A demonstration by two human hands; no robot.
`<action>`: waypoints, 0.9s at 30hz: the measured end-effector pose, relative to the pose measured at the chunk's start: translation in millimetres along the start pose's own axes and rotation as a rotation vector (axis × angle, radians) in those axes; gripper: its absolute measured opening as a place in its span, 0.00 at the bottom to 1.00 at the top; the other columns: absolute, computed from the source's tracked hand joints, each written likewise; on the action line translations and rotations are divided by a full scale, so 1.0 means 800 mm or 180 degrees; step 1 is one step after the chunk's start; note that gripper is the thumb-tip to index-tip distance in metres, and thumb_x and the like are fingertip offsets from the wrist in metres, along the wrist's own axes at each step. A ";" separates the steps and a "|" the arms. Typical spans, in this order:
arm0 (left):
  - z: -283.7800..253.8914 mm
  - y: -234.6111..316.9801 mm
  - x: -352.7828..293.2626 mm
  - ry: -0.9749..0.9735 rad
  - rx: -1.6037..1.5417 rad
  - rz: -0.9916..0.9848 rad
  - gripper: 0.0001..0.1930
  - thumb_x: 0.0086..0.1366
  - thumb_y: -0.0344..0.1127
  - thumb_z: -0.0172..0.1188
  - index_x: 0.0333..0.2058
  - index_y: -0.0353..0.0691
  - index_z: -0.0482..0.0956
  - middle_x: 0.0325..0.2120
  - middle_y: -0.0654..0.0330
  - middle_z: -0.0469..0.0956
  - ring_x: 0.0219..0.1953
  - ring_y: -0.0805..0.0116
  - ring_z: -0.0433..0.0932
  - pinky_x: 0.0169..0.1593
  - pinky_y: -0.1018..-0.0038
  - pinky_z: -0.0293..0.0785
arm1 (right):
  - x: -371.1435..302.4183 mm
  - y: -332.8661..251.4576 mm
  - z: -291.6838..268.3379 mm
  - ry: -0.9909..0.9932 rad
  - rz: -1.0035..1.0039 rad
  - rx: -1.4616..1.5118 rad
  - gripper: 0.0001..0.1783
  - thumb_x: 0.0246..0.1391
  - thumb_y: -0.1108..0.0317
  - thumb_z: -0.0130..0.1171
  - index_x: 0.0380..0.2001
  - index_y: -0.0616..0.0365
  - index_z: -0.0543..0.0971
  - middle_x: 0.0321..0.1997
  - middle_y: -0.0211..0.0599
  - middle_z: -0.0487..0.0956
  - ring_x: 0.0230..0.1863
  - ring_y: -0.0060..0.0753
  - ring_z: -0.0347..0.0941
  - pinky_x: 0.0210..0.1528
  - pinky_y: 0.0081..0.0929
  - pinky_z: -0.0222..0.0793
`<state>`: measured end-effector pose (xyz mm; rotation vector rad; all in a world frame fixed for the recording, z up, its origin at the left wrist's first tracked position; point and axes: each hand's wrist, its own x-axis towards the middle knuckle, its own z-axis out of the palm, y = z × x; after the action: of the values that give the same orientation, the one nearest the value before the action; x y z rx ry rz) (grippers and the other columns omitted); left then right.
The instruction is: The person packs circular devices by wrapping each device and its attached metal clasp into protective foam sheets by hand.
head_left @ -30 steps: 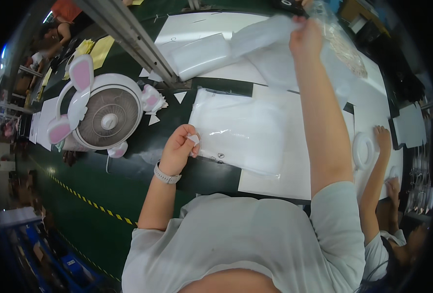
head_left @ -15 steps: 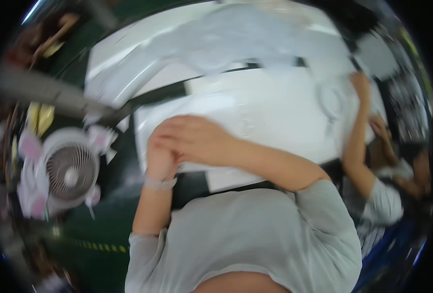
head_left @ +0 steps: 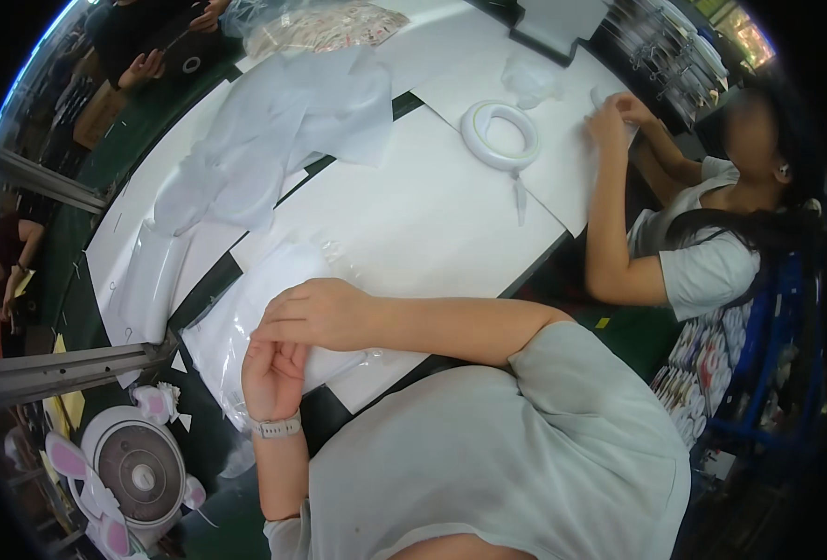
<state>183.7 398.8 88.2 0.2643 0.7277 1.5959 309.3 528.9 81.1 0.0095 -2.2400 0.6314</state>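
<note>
My right hand (head_left: 315, 313) lies across the fingers of my left hand (head_left: 273, 378), its fingers stretched out and close together. The left hand is turned palm up, fingers loosely bent, with no object in its visible palm. Its fingertips are hidden beneath the right hand. A pale watch band circles my left wrist. Below both hands, clear plastic bags (head_left: 231, 322) with white contents lie on the white-covered table (head_left: 413, 219).
A roll of white tape (head_left: 499, 135) lies farther back. Translucent sheets (head_left: 236, 149) cover the far left. A rabbit-eared fan (head_left: 138, 467) stands at left, near a metal bar (head_left: 68, 364). On the right a co-worker (head_left: 674, 224) handles something small.
The view has swung right, bringing more of the co-worker into sight. My right hand has slid from the back of my left hand to its fingers, and the left palm now faces up.
</note>
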 end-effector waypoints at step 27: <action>-0.005 0.017 -0.031 0.0644 0.1955 0.0374 0.03 0.60 0.22 0.60 0.34 0.32 0.79 0.31 0.59 0.80 0.34 0.73 0.78 0.40 0.78 0.75 | 0.019 -0.013 -0.007 -0.0242 0.0205 0.0891 0.17 0.42 0.66 0.68 0.40 0.48 0.82 0.40 0.27 0.80 0.40 0.36 0.73 0.46 0.33 0.67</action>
<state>174.7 374.2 99.4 0.6041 1.3775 1.4857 304.9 525.5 99.2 0.1037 -2.2137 0.9901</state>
